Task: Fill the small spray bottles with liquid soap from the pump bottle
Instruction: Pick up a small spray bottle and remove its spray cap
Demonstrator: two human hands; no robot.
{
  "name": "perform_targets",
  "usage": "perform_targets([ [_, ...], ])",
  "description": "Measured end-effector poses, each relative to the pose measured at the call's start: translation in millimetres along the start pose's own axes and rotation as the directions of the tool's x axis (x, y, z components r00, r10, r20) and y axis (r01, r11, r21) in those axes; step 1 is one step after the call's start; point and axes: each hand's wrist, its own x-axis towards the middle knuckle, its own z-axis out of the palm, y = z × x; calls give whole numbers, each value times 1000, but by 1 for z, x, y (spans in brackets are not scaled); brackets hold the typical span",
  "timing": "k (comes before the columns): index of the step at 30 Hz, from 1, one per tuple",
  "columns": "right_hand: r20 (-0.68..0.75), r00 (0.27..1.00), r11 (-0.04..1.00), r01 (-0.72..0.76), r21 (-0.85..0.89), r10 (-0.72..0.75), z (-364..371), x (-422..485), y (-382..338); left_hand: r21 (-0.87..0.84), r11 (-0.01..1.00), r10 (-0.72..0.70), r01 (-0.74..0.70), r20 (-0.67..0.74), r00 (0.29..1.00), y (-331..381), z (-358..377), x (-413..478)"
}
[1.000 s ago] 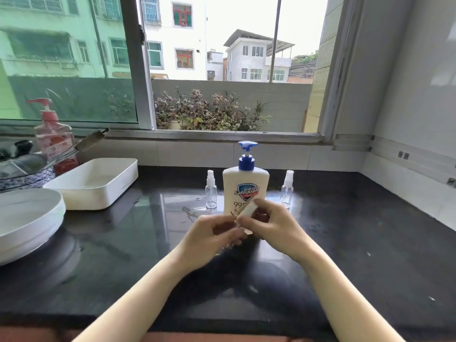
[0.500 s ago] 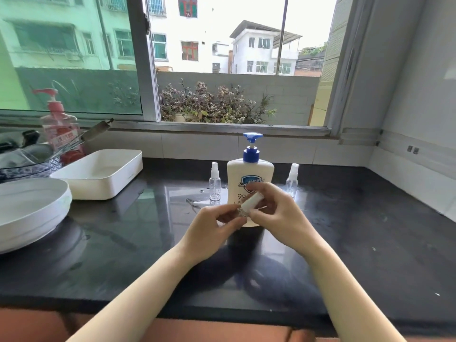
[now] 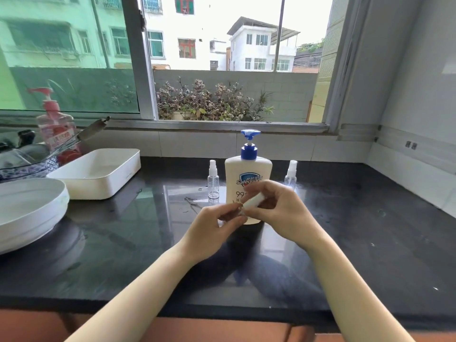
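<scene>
Where both hands meet at centre frame, 1 small spray bottle (image 3: 243, 210) is held above the black counter (image 3: 370, 230); the left hand (image 3: 212, 228) curls its fingers round the clear body; the right hand (image 3: 283, 213) pinches the white cap (image 3: 253, 201) between thumb and fingers, with the cap end tilted up toward the right. The pump bottle (image 3: 248, 174) stands upright just behind the hands, its blue pump head on top; 2 further bottles stand capped on the counter: the left spray bottle (image 3: 213, 180) just beside the pump bottle, and the right spray bottle (image 3: 291, 172) on its other side, partly hidden by the right hand. A white tray (image 3: 98, 174) sits at mid left.
</scene>
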Motion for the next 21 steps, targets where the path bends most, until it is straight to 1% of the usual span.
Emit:
perform_targets([
  [2, 26, 1000, 1000, 18, -20, -17, -9, 3, -12, -20, 999, -25, 25, 18, 1000, -1, 0, -1],
  [4, -2, 999, 999, 51, -13, -51, -24, 8, -24, -62, 996, -61, 62, 20, 998, -1, -1, 0],
  [6, -29, 997, 998, 66, -16, -66, -42, 11, -34, -82, 995, -61, 60, -18, 998, -2, -1, 1],
  [8, -31, 998, 992, 57, -116, -60, -55, 8, -36, -71, 997, -42, 37, -79, 996, -2, -2, 2],
  [10, -35, 999, 973, 20, -230, -29, -62, -1, -25, -79, 996, -42, 29, -166, 985, -3, -3, 4],
  [11, -37, 999, 965, -14, -260, 5, -63, -6, -15, -77, 997, -48, 32, -215, 976, -4, -4, 4],
  [13, -38, 994, 953, -111, -283, 105, -66, -19, 7, -63, 997, -53, 36, -294, 954, -6, -6, 5],
  [16, 24, 974, 917, -205, -343, 227, -69, -33, 28, -22, 999, -32, 26, -365, 930, -7, -7, 8],
  [18, 47, 967, 903, -214, -373, 249, -69, -35, 33, -10, 999, -35, 34, -393, 919, -7, -7, 8],
  [21, 35, 973, 874, -189, -447, 228, -67, -34, 31, -40, 998, -69, 57, -410, 910, -6, -9, 8],
])
